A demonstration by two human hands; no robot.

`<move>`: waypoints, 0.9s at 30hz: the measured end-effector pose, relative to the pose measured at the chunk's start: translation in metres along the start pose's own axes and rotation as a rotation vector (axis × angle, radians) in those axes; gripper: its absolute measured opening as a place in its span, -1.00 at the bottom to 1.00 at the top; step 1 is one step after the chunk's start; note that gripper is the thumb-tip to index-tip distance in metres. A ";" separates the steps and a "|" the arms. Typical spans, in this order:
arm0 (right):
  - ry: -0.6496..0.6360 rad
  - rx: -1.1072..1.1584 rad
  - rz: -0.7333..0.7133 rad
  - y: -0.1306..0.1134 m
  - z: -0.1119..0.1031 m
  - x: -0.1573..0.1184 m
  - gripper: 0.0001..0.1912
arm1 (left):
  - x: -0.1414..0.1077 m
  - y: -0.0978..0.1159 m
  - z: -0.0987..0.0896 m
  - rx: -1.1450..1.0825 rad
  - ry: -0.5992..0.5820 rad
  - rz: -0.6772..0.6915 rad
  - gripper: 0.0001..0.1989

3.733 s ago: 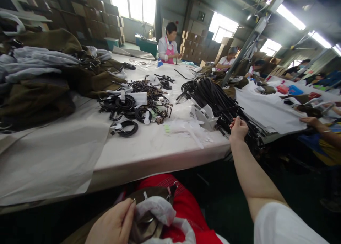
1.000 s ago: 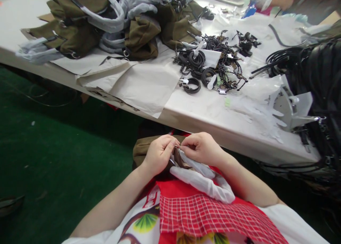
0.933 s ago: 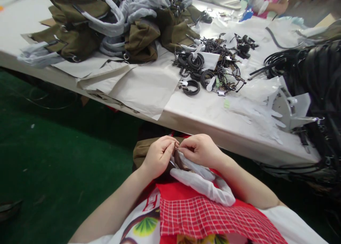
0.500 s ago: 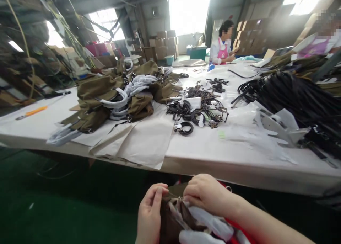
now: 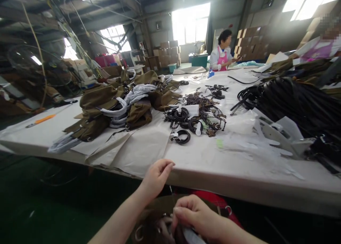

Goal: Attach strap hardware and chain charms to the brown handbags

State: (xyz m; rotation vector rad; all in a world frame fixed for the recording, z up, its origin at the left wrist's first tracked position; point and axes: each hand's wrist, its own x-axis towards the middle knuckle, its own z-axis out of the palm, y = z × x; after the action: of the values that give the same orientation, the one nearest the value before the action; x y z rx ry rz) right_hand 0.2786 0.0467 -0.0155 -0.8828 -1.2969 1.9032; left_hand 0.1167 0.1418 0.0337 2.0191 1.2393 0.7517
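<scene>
An olive-brown fabric bag lies low in front of me, its opening facing up, with metal rings and a white-wrapped handle partly in view. My right hand is closed at the bag's opening, fingertips pinching down at its edge; exactly which part they grip is hidden. Above and apart from the bag, near the table edge, my left hand is closed in a pinch. What it holds, if anything, is too small to name. Between the hands shows a thin light sliver. Red material lies behind the bag.
On the paper-covered table are piled olive bags, coiled black straps, chains, and an orange cutter. Black straps heap at right beside white plastic pieces. Two people work across the table.
My left hand has left the bag and risen up toward the table edge. My right hand has shifted slightly down at the bag's opening. The view has tilted up a little.
</scene>
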 end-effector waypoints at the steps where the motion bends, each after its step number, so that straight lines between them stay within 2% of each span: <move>1: 0.007 -0.004 0.014 0.001 -0.001 -0.003 -0.51 | 0.019 -0.004 0.002 0.135 -0.003 0.043 -0.73; 3: 0.006 -0.037 0.006 0.002 -0.003 -0.009 -0.51 | 0.058 -0.014 0.011 0.410 -0.041 0.127 -0.75; 7: 0.016 -0.058 -0.031 -0.001 -0.009 -0.020 -0.51 | 0.118 -0.030 0.044 0.594 -0.099 0.167 -0.62; 11: 0.037 -0.060 -0.037 -0.003 -0.020 -0.026 -0.58 | 0.143 -0.027 0.086 0.687 -0.134 0.128 -0.68; 14: 0.051 -0.070 -0.063 -0.004 -0.028 -0.028 -0.59 | 0.144 -0.014 0.105 0.685 -0.158 0.123 -0.78; 16: 0.066 -0.079 -0.094 -0.004 -0.032 -0.028 -0.58 | 0.144 -0.008 0.102 0.645 -0.159 0.139 -0.75; 20: 0.052 -0.053 -0.119 -0.001 -0.036 -0.025 -0.58 | 0.150 -0.019 0.072 0.607 -0.081 0.080 -0.61; 23: 0.021 -0.039 -0.134 0.001 -0.036 -0.021 -0.58 | 0.152 -0.039 0.055 0.601 -0.153 0.053 -0.63; 25: 0.005 -0.040 -0.146 0.001 -0.035 -0.020 -0.59 | 0.147 -0.048 0.052 0.592 -0.220 0.072 -0.65; 27: 0.004 -0.035 -0.139 0.001 -0.034 -0.019 -0.60 | 0.138 -0.051 0.051 0.594 -0.232 0.073 -0.76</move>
State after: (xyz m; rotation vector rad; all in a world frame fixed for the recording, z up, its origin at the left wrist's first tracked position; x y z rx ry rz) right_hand 0.3173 0.0476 -0.0227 -0.7919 -1.3570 1.7754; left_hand 0.1808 0.2740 -0.0185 2.5450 1.3616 0.1684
